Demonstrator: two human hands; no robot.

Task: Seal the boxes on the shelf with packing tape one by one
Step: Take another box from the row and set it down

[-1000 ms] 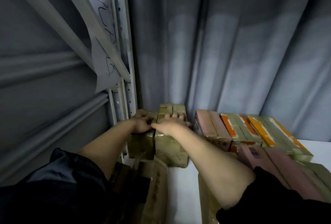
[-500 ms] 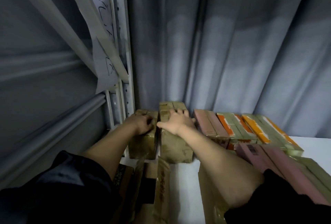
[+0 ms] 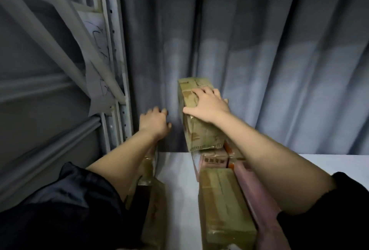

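— Where is the box right now?
— The brown cardboard box (image 3: pixel 200 121) is up off the white shelf (image 3: pixel 175 171), tilted, in front of the grey curtain (image 3: pixel 259 50). The right hand (image 3: pixel 207 106) lies over its top, fingers spread and clasping it.

— And the left hand?
— The left hand (image 3: pixel 154 122) is apart from the box, near the metal shelf post (image 3: pixel 117 70), fingers curled; I cannot tell whether it grips anything.

— What else is on the shelf?
— A long tan box (image 3: pixel 223 205) lies under the right forearm, a pink box (image 3: pixel 214 161) just beyond it, and another brown box (image 3: pixel 153 195) under the left forearm.
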